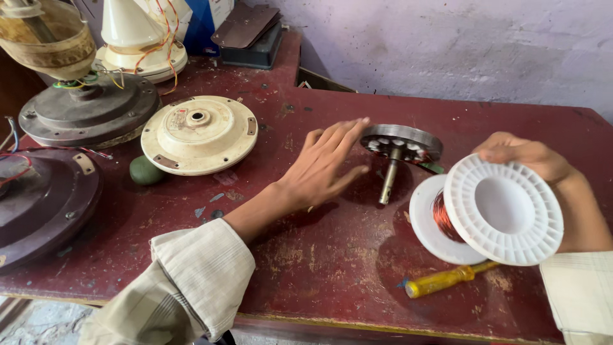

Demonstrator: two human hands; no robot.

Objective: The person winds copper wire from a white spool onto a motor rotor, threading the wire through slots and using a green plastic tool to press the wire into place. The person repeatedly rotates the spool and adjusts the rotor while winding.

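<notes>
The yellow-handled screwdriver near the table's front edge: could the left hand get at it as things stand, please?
Probably yes. The left hand is empty and open, with bare table between it and the screwdriver; the white spool in the right hand overhangs only its tip.

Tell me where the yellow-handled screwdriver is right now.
In the head view, the yellow-handled screwdriver lies on the red table near its front edge, on the right side, just below the white wire spool held by the right hand.

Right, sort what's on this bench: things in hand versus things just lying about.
In hand:
- left hand reaching for round metal stator with shaft
- right hand holding white plastic spool of copper wire

Lying about:
- cream round fan cover
- yellow-handled screwdriver
- dark brown fan housing
</notes>
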